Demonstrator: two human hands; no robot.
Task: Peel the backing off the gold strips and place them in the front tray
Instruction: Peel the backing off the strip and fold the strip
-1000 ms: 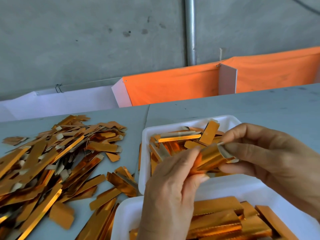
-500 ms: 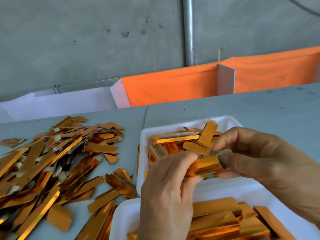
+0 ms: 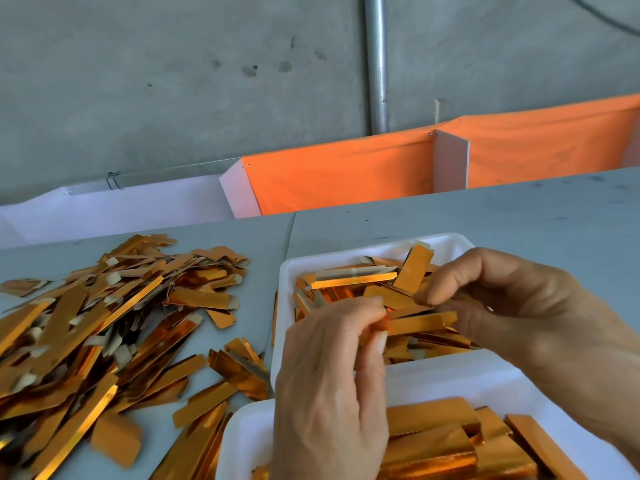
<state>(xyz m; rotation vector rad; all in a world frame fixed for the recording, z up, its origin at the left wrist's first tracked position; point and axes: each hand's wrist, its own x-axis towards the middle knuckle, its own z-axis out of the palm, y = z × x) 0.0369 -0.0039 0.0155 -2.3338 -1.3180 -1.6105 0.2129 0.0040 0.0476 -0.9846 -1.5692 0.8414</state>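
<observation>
My left hand [image 3: 332, 386] and my right hand [image 3: 519, 306] together hold one gold strip [image 3: 419, 323] above the far white tray [image 3: 446, 242]. The left thumb and fingers pinch its left end; the right fingers pinch its right end. That far tray holds several loose gold strips, some with pale backing tabs. The near white tray [image 3: 242, 441], at the bottom of the view, holds several neatly stacked gold pieces [image 3: 436, 441]. Part of the near tray is hidden behind my left hand.
A big heap of gold strips [image 3: 90, 334] with pale tabs covers the grey table on the left. A few strips [image 3: 239, 368] lie between the heap and the trays. An orange and white barrier [image 3: 346, 174] runs along the table's far edge before a concrete wall.
The strip between my hands has been drawn out longer and flatter. My right hand moved slightly right and my left hand dipped a little lower.
</observation>
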